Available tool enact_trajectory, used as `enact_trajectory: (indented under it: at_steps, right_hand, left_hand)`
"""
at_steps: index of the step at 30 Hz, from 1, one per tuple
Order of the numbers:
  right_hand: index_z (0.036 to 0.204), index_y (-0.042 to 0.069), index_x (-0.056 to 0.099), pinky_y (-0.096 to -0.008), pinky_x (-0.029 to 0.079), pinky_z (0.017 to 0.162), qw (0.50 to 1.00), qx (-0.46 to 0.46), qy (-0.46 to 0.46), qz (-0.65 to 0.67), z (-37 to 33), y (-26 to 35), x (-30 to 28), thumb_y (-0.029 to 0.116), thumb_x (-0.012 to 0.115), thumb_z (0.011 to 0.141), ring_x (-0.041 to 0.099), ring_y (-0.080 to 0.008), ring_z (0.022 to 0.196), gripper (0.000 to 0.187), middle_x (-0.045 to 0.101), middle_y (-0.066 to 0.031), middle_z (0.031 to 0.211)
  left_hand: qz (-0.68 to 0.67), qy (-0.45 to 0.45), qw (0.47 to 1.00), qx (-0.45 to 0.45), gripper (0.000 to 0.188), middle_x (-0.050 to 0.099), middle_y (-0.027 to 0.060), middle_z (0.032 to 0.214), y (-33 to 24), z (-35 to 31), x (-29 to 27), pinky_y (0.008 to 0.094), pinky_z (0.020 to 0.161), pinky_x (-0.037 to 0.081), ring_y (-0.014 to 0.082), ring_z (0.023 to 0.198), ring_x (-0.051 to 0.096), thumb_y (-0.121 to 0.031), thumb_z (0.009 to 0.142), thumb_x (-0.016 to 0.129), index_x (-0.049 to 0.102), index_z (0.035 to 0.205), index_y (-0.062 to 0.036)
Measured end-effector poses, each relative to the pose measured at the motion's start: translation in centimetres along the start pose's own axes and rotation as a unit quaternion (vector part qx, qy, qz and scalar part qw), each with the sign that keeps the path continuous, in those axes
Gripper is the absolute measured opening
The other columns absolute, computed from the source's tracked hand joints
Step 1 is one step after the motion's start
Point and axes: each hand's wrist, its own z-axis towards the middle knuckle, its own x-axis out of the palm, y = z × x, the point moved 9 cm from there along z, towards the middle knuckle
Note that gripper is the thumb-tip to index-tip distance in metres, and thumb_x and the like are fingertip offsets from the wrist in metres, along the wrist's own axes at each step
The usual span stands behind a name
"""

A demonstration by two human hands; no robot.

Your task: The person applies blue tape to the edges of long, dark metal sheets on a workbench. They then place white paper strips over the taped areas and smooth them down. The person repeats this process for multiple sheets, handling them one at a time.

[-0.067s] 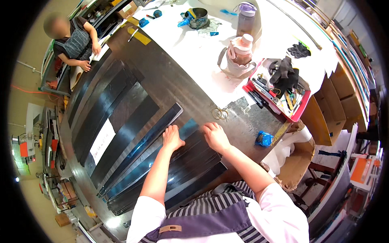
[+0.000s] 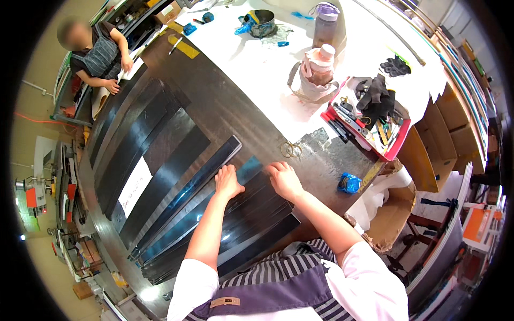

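Long, glossy black strips (image 2: 257, 206) lie fanned in a layered pile in front of me. My left hand (image 2: 229, 183) rests on top of them, thumb spread away from its bent fingers, pressing down and holding nothing I can see. At the far right end of the pile, my right hand (image 2: 285, 179) has its fingers curled down over a strip's end, which it seems to grip; the fingertips are partly hidden. Just left of my left hand lies a thicker stack of dark strips (image 2: 231, 150) with a pale edge.
More black strips and a white paper label (image 2: 135, 187) lie to the left. A red box of tools and gloves (image 2: 399, 147), a blue tape roll (image 2: 349, 183), rubber bands (image 2: 290, 150) and a pink bottle (image 2: 320, 67) stand rightward. Another person (image 2: 101, 56) works at the far left corner.
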Motion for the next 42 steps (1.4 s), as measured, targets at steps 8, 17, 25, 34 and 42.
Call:
enact_trajectory:
  at_steps: [8, 17, 25, 34, 42]
  right_hand:
    - [0.109, 0.004, 0.067, -0.0438, 0.047, 0.095, 0.998, 0.050, -0.004, 0.047, 0.2, -1.7, 1.1, 0.001, 0.060, 0.080, 0.057, -0.0339, 0.111, 0.030, 0.065, -0.0127, 0.114]
    - [0.127, 0.000, 0.057, -0.0400, 0.047, 0.099, 0.936, 0.132, 0.019, 0.327, 2.0, -0.9, -0.1, 0.022, 0.069, 0.089, 0.054, -0.0294, 0.121, 0.045, 0.061, -0.0175, 0.125]
    - [0.131, -0.007, 0.051, -0.0332, 0.057, 0.082, 0.801, 0.270, 0.123, 0.521, 3.2, 2.5, 7.2, 0.017, 0.079, 0.083, 0.066, -0.0198, 0.095, 0.060, 0.065, -0.0139, 0.112]
    - [0.113, -0.005, 0.064, -0.0323, 0.053, 0.081, 0.853, 0.199, 0.116, 0.469, 3.1, 3.1, 5.6, 0.015, 0.077, 0.082, 0.067, -0.0174, 0.088, 0.039, 0.071, -0.0105, 0.097]
    - [0.096, 0.001, 0.065, -0.0441, 0.053, 0.077, 0.988, 0.102, -0.080, -0.089, 3.8, -2.9, -2.9, 0.032, 0.072, 0.085, 0.062, -0.0356, 0.093, 0.033, 0.063, -0.0146, 0.094]
  left_hand:
    - [-0.050, -0.008, 0.999, 0.002, 0.075, 0.058, 0.0198, 0.117, 0.5, -0.5, 0.6, 0.0477, 0.099, 0.042, 0.0365, 0.117, 0.052, -0.015, 0.057, 0.086, 0.049, 0.120, -0.0024]
    - [-0.204, 0.010, 0.978, 0.044, 0.070, 0.057, 0.0221, 0.127, 1.8, -2.2, -3.5, 0.0410, 0.105, 0.043, 0.0372, 0.123, 0.052, -0.016, 0.062, 0.077, 0.053, 0.125, 0.0018]
    - [-0.234, 0.100, 0.966, 0.050, 0.072, 0.059, 0.0233, 0.124, 1.6, -2.3, -2.7, 0.0409, 0.104, 0.042, 0.0369, 0.122, 0.054, -0.020, 0.062, 0.081, 0.051, 0.124, 0.0008]
    - [-0.445, 0.287, 0.844, 0.089, 0.046, 0.068, 0.0045, 0.111, 1.6, -1.5, -1.4, 0.0298, 0.095, 0.046, 0.0134, 0.104, 0.060, -0.016, 0.085, 0.076, 0.061, 0.126, -0.0008]
    - [-0.545, 0.243, 0.799, 0.068, 0.032, 0.073, 0.0040, 0.100, 2.6, -2.1, -2.3, 0.0284, 0.090, 0.047, 0.0142, 0.097, 0.063, -0.016, 0.083, 0.074, 0.070, 0.110, -0.0007]
